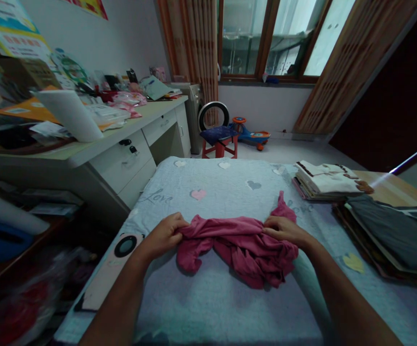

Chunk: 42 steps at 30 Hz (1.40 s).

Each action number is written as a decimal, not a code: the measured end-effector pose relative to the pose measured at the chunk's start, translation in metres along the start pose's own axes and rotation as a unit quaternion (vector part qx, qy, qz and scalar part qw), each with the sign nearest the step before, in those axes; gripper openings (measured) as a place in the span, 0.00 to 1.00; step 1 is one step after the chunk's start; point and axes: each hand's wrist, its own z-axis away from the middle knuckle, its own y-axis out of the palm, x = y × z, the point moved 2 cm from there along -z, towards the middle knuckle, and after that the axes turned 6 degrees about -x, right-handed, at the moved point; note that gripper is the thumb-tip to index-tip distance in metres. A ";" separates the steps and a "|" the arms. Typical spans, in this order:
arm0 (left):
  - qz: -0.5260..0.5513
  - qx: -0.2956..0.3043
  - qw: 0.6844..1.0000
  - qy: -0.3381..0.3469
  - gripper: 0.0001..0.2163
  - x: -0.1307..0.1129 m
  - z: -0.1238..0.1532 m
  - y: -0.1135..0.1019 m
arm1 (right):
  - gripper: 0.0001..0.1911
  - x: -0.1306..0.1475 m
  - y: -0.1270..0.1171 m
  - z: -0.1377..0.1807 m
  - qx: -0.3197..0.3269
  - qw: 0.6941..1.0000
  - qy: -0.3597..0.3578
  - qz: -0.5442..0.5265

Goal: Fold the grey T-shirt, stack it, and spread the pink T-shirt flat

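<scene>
A crumpled dark pink garment (240, 245) lies in the middle of a light blue bedsheet (211, 187) printed with hearts. My left hand (165, 234) grips the garment's left edge, fingers curled into the cloth. At the garment's right edge, my right hand (284, 229) pinches the fabric. Both hands rest on the bed at about the same height, with the cloth bunched between them. One corner of the garment sticks up behind my right hand.
A stack of folded clothes (325, 180) sits at the bed's right, with dark folded items (392, 235) nearer. A cluttered white desk (121, 144) with drawers stands at the left. A red stool (219, 139) and a toy ride-on car (249, 132) are on the floor beyond.
</scene>
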 end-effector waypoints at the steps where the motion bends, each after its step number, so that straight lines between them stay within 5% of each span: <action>1: -0.031 -0.001 0.999 0.011 0.08 -0.002 0.001 0.001 | 0.22 -0.001 0.000 0.000 0.006 0.999 0.032 0.012; 4: -0.063 0.005 0.998 0.008 0.05 -0.008 0.000 0.004 | 0.22 0.001 -0.002 -0.011 -0.060 0.992 0.071 0.080; 7: -0.045 0.013 0.999 -0.023 0.07 -0.011 -0.004 0.006 | 0.12 0.011 0.003 -0.027 -0.129 0.987 -0.003 0.091; 12: -0.013 -0.055 0.997 -0.049 0.06 -0.004 -0.009 0.011 | 0.24 0.020 0.017 -0.036 -0.043 0.995 -0.035 0.083; 16: 0.018 -0.122 0.992 -0.005 0.07 -0.001 -0.004 0.008 | 0.10 0.019 0.012 -0.030 -0.027 0.994 -0.020 0.100; 20: 0.033 -0.202 0.976 0.069 0.06 -0.009 0.004 0.001 | 0.06 0.017 0.000 -0.020 -0.201 0.973 -0.025 0.112; 23: 0.027 -0.175 0.981 0.082 0.07 -0.012 0.008 0.005 | 0.05 0.015 -0.005 -0.008 -0.338 0.933 -0.042 0.113; 25: 0.017 -0.148 0.986 0.080 0.08 -0.012 0.010 0.010 | 0.03 0.012 -0.003 0.000 -0.367 0.922 -0.059 0.107; 42: -0.043 -0.045 0.996 0.071 0.08 0.002 0.020 0.019 | 0.11 -0.012 0.013 0.016 -0.264 0.959 -0.043 0.093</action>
